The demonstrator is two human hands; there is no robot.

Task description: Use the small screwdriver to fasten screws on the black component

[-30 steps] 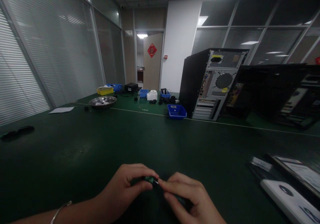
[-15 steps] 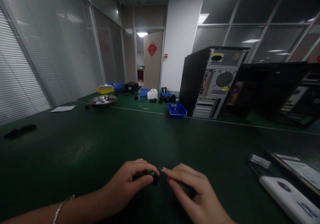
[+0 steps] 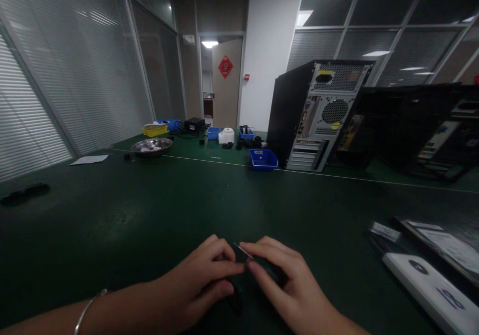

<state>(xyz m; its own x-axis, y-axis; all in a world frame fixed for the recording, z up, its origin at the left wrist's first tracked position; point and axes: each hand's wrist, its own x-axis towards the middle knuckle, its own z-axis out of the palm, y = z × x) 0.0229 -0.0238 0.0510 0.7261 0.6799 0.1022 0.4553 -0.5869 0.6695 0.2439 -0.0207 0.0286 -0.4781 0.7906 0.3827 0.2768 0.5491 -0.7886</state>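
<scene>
At the far left, one long dark thing (image 3: 25, 193) lies on the green table (image 3: 149, 215), with one white sheet of paper (image 3: 90, 160) farther back. Next come one shiny metal bowl (image 3: 153, 154) with pale things in it, one yellow tray (image 3: 154, 133) behind it, and one black box (image 3: 194, 124) with wires by it. One bracelet (image 3: 88, 305) is on the left arm. The left hand (image 3: 209, 277) has bent fingers, its pointing finger stretched toward the other hand; I cannot tell if the two hands touch. One small dark lump (image 3: 235, 299) sits by the left thumb, too dim to tell if the hand grips it or which way it points. One thin stick (image 3: 244, 250) is between the hands, pinched by the thumb and pointing finger of the right hand (image 3: 288, 277). It is longest on a slant: one end points away and to the left, the other back toward the right thumb. Behind the hands are three blue trays (image 3: 264, 166) and one white thing (image 3: 226, 136). Farther right stands one tall computer (image 3: 288, 110), its back showing, and dark machines (image 3: 396, 125) I cannot count. Nearer, one white box (image 3: 422, 285) lies beside one flat silver-and-black thing (image 3: 441, 242).
</scene>
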